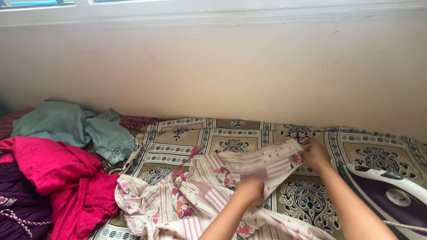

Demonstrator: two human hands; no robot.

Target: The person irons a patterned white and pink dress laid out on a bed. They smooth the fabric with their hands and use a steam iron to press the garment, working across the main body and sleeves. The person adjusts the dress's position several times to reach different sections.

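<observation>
1. On the patterned bedspread [231, 133], near the middle of the view, we see a pale garment [195, 200] with pink stripes and floral patches, bunched and partly lifted.
2. Our left hand [250, 190] grips a fold of the garment, fingers curled shut into the cloth.
3. Our right hand [316, 153] pinches the garment's upper edge, fingers closed on the fabric, stretching it between both hands.
4. Just right of the right forearm, a purple and white iron [391, 195] lies on the bedspread; a pale cord [404, 226] crosses its lower end.
5. Left of the garment and touching it, a magenta cloth [58, 173] lies heaped.
6. At the far left edge, a dark purple cloth [18, 209] sits under the magenta one.
7. Behind these, a teal cloth [66, 122] lies crumpled near the wall [222, 66].
8. Along the top, a white ledge [222, 15] runs above the cream wall.
</observation>
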